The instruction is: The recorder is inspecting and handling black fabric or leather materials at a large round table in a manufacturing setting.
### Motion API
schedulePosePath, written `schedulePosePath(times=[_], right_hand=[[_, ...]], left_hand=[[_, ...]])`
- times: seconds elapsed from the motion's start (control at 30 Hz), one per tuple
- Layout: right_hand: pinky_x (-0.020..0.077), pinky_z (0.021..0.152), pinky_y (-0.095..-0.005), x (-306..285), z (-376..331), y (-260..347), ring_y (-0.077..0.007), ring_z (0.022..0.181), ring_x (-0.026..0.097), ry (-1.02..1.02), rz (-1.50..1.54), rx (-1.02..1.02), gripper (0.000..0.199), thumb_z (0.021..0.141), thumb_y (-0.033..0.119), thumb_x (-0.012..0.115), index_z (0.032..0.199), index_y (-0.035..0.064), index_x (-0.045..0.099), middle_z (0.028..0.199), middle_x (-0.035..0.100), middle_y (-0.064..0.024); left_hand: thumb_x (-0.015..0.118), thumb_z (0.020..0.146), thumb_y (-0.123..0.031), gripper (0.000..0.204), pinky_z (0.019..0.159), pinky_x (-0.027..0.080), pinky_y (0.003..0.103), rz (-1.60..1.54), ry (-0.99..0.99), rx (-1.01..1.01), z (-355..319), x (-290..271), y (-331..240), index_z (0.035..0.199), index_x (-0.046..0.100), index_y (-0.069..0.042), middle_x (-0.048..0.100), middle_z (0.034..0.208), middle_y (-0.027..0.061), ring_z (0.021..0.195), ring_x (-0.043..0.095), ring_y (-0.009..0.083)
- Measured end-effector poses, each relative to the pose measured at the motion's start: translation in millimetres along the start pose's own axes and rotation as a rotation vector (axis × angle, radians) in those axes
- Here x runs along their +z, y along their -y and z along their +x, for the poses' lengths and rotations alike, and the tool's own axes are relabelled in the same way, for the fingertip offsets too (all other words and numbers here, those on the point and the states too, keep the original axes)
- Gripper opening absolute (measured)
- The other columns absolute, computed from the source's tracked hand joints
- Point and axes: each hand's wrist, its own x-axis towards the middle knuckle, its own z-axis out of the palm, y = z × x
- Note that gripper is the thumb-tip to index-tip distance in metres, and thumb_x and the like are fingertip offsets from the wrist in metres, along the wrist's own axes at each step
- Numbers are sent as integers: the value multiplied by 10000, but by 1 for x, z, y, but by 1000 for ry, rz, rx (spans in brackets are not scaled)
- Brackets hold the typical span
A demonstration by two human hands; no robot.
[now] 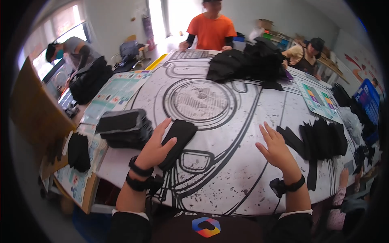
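Observation:
My left hand [156, 146] is open, its thumb and fingers stretched out over the near edge of a flat black cloth bundle [181, 137]. Whether it touches the bundle I cannot tell. To the left of that hand stands a stack of black and grey folded cloth pieces [123, 125]. My right hand [274, 149], also open with nothing in it, is held over the printed table cover [239, 178]. Just right of it, a row of overlapping black cloth pieces [322, 139] lies on the table. Black straps with small devices circle both my wrists.
A large heap of black cloth [259, 60] covers the table's far side, near a person in an orange top [210, 30]. Other people work at the far right and left. A printed sheet [319, 100] lies at right; another small black bundle [79, 152] sits at left.

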Motion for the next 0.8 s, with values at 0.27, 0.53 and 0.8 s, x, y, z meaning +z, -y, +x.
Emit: schedulePosePath(times=[0.27,0.53,0.8], right_hand=[[491,578,-273,-5,11,-9,-187,581,603,-218,1285,562,733,992,512,400,1545,180,52,1209,601,-277],[550,714,-361,-3,4,-11,-260,913,600,274,1469,356,859,885,774,195,1538,218,153,1418,414,-256],[533,885,-415,23,-6,14,-329,1189,514,510,1432,290,789,925,693,178,1502,170,306,1538,241,-212]], left_hand=[[312,1011,-242,603,506,505,273,-1149,377,-27,2,19,-59,1532,52,-85,544,1240,300,488,599,215],[235,999,-529,726,542,591,370,-1367,631,-134,16,61,-52,1528,-12,-97,550,1205,364,771,689,386],[262,990,-559,699,662,613,499,-1099,515,-304,34,95,-36,1502,214,-85,489,1329,287,1012,641,404]])
